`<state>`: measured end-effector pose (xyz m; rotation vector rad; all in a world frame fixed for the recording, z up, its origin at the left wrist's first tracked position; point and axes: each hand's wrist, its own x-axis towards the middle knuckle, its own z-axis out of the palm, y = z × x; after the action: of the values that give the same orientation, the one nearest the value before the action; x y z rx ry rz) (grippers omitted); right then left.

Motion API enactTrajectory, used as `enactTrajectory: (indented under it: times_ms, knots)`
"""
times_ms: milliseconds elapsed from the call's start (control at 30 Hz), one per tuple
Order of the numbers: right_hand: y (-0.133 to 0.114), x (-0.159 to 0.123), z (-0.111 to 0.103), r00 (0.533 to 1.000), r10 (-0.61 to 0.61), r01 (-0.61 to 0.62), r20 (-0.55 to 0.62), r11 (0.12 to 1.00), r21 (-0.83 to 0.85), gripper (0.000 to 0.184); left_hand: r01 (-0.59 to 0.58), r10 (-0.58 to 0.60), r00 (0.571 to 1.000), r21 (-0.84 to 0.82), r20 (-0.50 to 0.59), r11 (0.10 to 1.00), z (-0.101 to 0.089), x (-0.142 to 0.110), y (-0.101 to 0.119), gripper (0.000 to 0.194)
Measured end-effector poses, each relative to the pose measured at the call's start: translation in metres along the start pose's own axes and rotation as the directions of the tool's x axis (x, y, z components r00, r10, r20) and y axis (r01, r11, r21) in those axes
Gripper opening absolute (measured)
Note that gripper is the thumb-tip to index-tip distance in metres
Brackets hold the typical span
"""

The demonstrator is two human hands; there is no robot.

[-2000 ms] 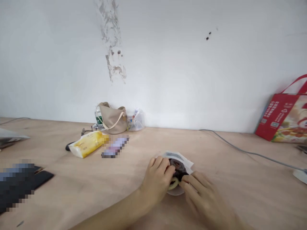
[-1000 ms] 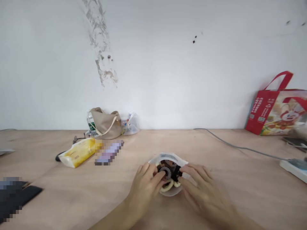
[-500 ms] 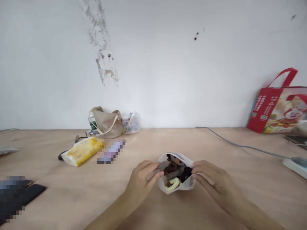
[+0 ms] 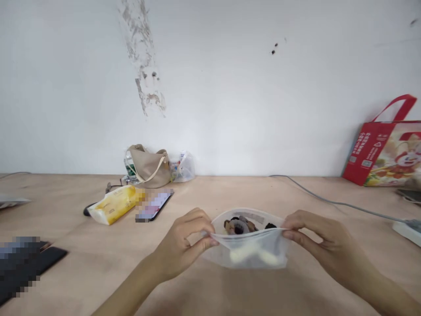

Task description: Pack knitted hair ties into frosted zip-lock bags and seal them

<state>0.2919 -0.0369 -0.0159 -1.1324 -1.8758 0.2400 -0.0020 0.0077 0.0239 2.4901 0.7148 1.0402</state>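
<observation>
A translucent zip bag (image 4: 255, 256) stands on the table before me, its mouth parted into an oval. My left hand (image 4: 182, 243) pinches the left corner of its rim between thumb and fingers. At the opposite corner, my right hand (image 4: 317, 239) is closed on the rim the same way. Through the mouth I see hair scrunchies or similar fuzzy items (image 4: 238, 226) in brown, grey and black; their exact kind is unclear. Pale yellow fuzzy pieces (image 4: 248, 253) show blurred through the front wall.
At the back left are a yellow tissue pack (image 4: 116, 205), a phone (image 4: 156, 205), a beige handbag (image 4: 151, 166) and a clear plastic bag (image 4: 184, 167). A red shopping bag (image 4: 371, 151) stands at right, near a grey cable (image 4: 315, 199) and white power strip (image 4: 406, 232). Dark flat objects (image 4: 49, 259) lie left.
My hands have moved apart, stretching the bag's mouth wider sideways. The grey fuzzy piece at my left fingers no longer shows there. The bag's front wall now faces me more.
</observation>
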Motion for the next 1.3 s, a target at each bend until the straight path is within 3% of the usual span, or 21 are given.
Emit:
enactTrajectory:
  times_ms: [67,100,167,267,333,433,500,600,700,800,900,1100,1133,1200,1233,1300]
  knots:
    - [0.0,0.0,0.002,0.999,0.05,-0.05,0.001,0.999,0.009,0.017,0.138,-0.15,0.984,-0.119,-0.095,0.983,0.001,0.001,0.0,0.006]
    - [0.002,0.0,0.002,0.997,0.08,-0.08,0.007,0.997,0.012,0.019,0.217,-0.249,0.955,-0.19,-0.16,0.957,0.003,0.001,-0.002,0.003]
    - [0.009,0.001,0.0,0.99,0.139,-0.139,0.013,0.99,0.005,0.019,0.345,-0.441,0.857,-0.34,-0.266,0.875,0.006,0.001,-0.006,0.014]
    - [0.019,0.002,-0.002,0.979,0.185,-0.18,0.08,0.981,-0.068,0.025,0.427,-0.615,0.739,-0.515,-0.275,0.743,0.013,0.003,-0.009,0.029]
    - [0.018,0.003,0.003,0.989,0.145,-0.139,0.034,0.978,-0.155,0.021,0.437,-0.673,0.694,-0.592,-0.257,0.677,0.019,0.005,-0.006,0.033]
    - [-0.005,0.008,0.025,0.981,-0.074,0.024,-0.181,0.964,-0.264,0.019,0.436,-0.71,0.666,-0.655,-0.227,0.617,0.028,0.006,0.004,0.034]
    - [-0.031,0.017,0.042,0.964,-0.224,0.174,-0.146,0.94,-0.293,0.021,0.433,-0.692,0.679,-0.627,-0.246,0.648,0.032,0.004,0.009,0.03]
    - [-0.068,0.038,0.065,0.933,-0.336,0.273,-0.126,0.893,-0.359,0.028,0.392,-0.584,0.75,-0.501,-0.312,0.772,0.032,0.0,0.013,0.021]
    - [-0.084,0.058,0.077,0.945,-0.306,0.326,0.115,0.86,-0.393,0.008,0.334,-0.488,0.811,-0.431,-0.322,0.838,0.029,-0.003,0.015,0.017]
    - [-0.078,0.066,0.08,0.908,-0.33,0.414,0.257,0.792,-0.448,0.016,0.36,-0.51,0.816,-0.453,-0.271,0.816,0.023,-0.004,0.014,0.022]
    - [-0.056,0.061,0.067,0.892,-0.396,0.452,0.22,0.751,-0.482,0.018,0.389,-0.542,0.802,-0.468,-0.252,0.793,0.012,-0.005,0.005,0.024]
    - [-0.006,0.03,0.005,0.903,-0.415,0.392,0.113,0.688,-0.611,0.031,0.376,-0.517,0.749,-0.376,-0.415,0.847,-0.01,-0.01,-0.022,0.024]
    - [-0.004,0.023,-0.002,0.901,-0.421,0.39,0.106,0.677,-0.624,0.033,0.376,-0.491,0.758,-0.328,-0.429,0.867,-0.011,-0.013,-0.022,0.022]
    - [-0.007,0.01,-0.009,0.885,-0.453,0.415,0.107,0.664,-0.622,0.031,0.384,-0.436,0.818,-0.21,-0.375,0.899,-0.01,-0.019,-0.016,0.013]
    - [-0.01,0.005,-0.008,0.874,-0.473,0.436,0.11,0.664,-0.608,0.028,0.386,-0.414,0.856,-0.15,-0.309,0.91,-0.009,-0.022,-0.01,0.011]
    - [-0.017,-0.004,0.003,0.854,-0.509,0.468,0.107,0.664,-0.583,0.027,0.375,-0.377,0.919,-0.038,-0.119,0.926,-0.001,-0.029,0.002,0.027]
